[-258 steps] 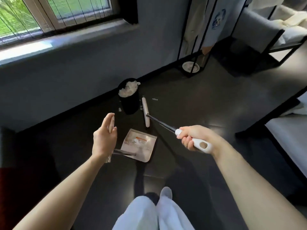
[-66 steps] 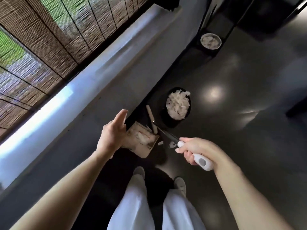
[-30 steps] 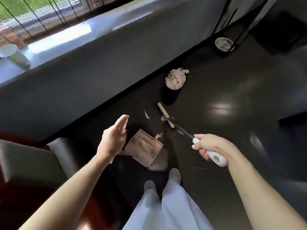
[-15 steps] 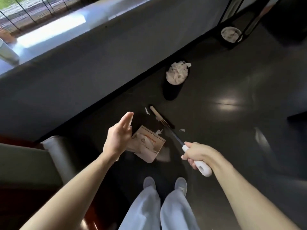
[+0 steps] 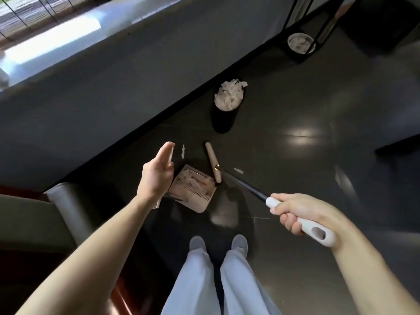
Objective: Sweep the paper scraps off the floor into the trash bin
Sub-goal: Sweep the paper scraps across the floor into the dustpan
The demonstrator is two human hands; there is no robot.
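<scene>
My right hand (image 5: 297, 212) grips the white grip of a broom whose black pole runs down to a beige broom head (image 5: 213, 162). The head lies on the dark floor, touching the far right corner of the beige dustpan (image 5: 193, 196). Paper scraps lie in the pan. My left hand (image 5: 156, 176) holds the pan's upright white handle, fingers pointing up along it. A black trash bin (image 5: 223, 119) stands beyond the broom, heaped with white paper (image 5: 229, 96). Two loose scraps remain on the floor: one (image 5: 182, 151) left of the broom head, one (image 5: 238, 170) right of it.
A grey wall with a dark baseboard (image 5: 136, 137) runs behind the pan and bin. A grey padded seat (image 5: 59, 205) sits at my left. A black stand with a round white dish (image 5: 300, 43) is at the far right. My shoes (image 5: 197, 244) are just behind the pan.
The broom head has slid a little closer to the dustpan's mouth. My right hand has drawn back toward me. My left hand keeps its hold on the pan handle.
</scene>
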